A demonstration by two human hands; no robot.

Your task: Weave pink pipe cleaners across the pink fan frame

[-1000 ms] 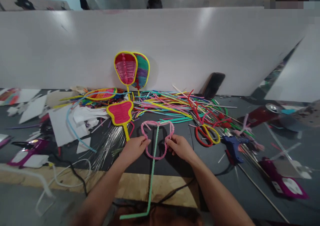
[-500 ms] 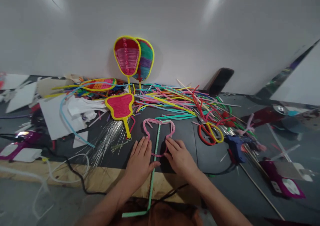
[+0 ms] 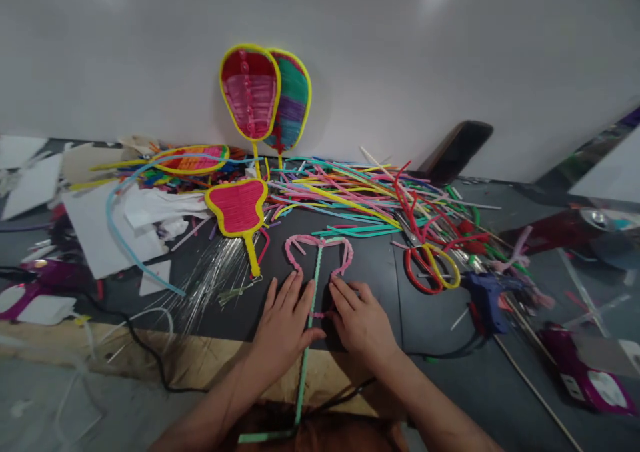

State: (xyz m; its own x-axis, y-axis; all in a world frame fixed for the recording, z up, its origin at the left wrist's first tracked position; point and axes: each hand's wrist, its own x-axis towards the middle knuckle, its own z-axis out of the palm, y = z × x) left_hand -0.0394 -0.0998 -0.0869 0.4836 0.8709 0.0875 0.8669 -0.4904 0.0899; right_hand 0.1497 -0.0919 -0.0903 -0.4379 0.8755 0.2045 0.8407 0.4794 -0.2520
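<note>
On the dark table a pink pipe cleaner [image 3: 349, 255] is bent into a lobed outline. A light green pipe cleaner [image 3: 302, 385] runs down its middle, its lower end bent sideways near the table's front edge. My left hand [image 3: 284, 315] lies flat over the outline's lower left side, fingers stretched out, thumb across the green stem. My right hand [image 3: 364, 319] rests on the lower right side with its fingers extended. Both hands hide parts of the pink outline. Left of them lies a pink fan [image 3: 239, 209] with a yellow rim and handle.
Two fans [image 3: 250, 92] lean against the white wall. Behind the hands is a heap of coloured pipe cleaners [image 3: 345, 195]. Scissors [image 3: 440, 279], a blue glue gun [image 3: 487, 299] and a dark phone [image 3: 460, 151] are at the right. White paper pieces [image 3: 110, 239] lie left.
My left fingers have slid slightly right, towards the green stem, and my right hand has shifted a little over the pink outline. The camera view has tilted and moved slightly closer.
</note>
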